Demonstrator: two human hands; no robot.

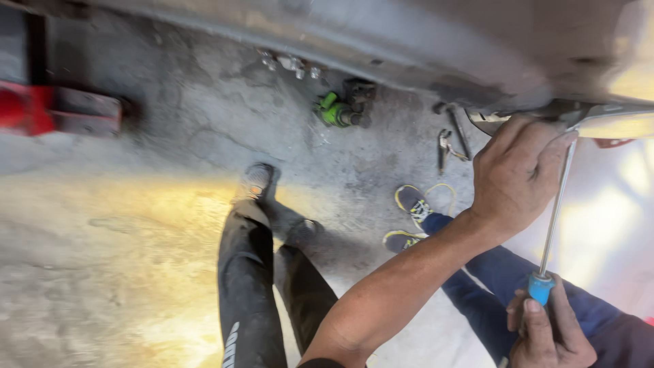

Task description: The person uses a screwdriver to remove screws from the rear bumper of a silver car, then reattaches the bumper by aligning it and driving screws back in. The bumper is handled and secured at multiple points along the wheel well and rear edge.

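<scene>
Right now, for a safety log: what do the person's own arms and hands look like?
No gloves, rings or watch show. The left hand and forearm are bare, with a dark sleeve edge near the elbow. The right hand is bare too, cut off at the wrist.

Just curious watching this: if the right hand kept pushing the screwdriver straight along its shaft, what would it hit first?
The right hand drives the screwdriver up toward the metal edge by the left hand. The tip looks to meet that edge first, though depth is unclear.
</scene>
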